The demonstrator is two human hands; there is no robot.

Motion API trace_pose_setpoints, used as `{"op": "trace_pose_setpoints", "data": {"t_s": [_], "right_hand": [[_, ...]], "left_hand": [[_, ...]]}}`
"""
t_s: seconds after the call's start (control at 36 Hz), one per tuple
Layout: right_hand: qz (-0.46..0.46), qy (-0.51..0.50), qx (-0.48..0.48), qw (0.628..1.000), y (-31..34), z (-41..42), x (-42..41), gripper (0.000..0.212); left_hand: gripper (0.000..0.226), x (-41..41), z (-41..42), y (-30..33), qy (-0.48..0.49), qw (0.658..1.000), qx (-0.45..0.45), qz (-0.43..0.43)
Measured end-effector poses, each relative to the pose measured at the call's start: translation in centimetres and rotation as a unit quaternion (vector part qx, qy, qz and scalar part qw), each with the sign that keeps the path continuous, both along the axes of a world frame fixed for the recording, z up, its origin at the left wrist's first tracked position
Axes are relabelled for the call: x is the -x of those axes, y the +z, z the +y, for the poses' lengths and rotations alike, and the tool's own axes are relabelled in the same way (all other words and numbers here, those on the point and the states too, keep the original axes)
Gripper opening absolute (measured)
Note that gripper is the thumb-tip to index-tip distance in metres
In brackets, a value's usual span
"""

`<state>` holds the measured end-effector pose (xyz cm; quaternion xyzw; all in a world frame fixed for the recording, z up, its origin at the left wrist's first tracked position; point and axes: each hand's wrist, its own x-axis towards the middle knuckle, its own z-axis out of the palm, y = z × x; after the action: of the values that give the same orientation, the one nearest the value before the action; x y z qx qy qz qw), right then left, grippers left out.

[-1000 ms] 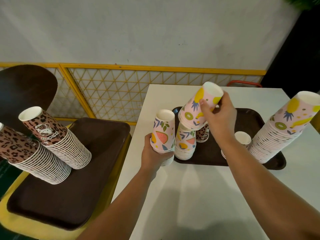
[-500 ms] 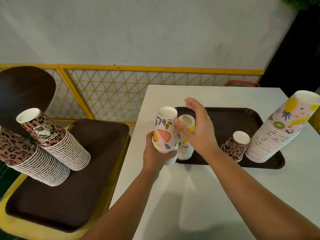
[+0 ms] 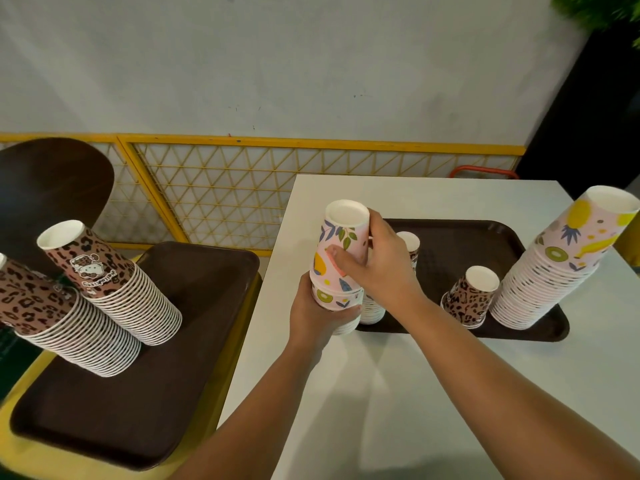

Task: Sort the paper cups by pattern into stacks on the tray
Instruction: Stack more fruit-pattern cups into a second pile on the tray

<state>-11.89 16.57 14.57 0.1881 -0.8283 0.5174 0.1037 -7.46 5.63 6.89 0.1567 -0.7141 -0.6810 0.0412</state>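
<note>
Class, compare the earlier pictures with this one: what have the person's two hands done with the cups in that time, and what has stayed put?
The right hand let go of the pineapple-print cup it had tilted above the tray, came back left and gripped the top leaf-print cup of the stack in the left hand. The left hand kept its hold. The tall pineapple stack and small leopard stack on the tray stayed put.

Pale grey wall [image 3: 311, 64] across the top, yellow lattice railing [image 3: 221, 192] beneath it, white table [image 3: 398, 393] at 5 o'clock, green foliage [image 3: 602, 8] at 1 o'clock.
</note>
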Motion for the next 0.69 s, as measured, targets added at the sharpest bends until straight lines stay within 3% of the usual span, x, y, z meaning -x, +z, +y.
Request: {"op": "trace_pose_setpoints", "data": {"t_s": [0.25,0.33,0.47,0.69], "right_hand": [[0.043,-0.069,0.129,0.988,3.5,1.3,0.7,0.043],[0.081,-0.101,0.155,0.979,4.3,1.9,1.1,0.049],[0.086,-0.131,0.114,0.981,2.5,2.9,2.1,0.055],[0.021,-0.128,0.028,0.991,-2.7,3.1,2.0,0.059]], "left_hand": [[0.076,-0.4,-0.4,-0.5,0.009,0.999,0.023,-0.021],[0.075,-0.3,-0.5,-0.6,0.013,0.999,0.029,-0.022],[0.078,-0.2,-0.7,-0.7,0.019,0.999,0.036,-0.026],[0.076,-0.1,-0.8,-0.1,0.027,0.998,0.051,-0.017]]}}
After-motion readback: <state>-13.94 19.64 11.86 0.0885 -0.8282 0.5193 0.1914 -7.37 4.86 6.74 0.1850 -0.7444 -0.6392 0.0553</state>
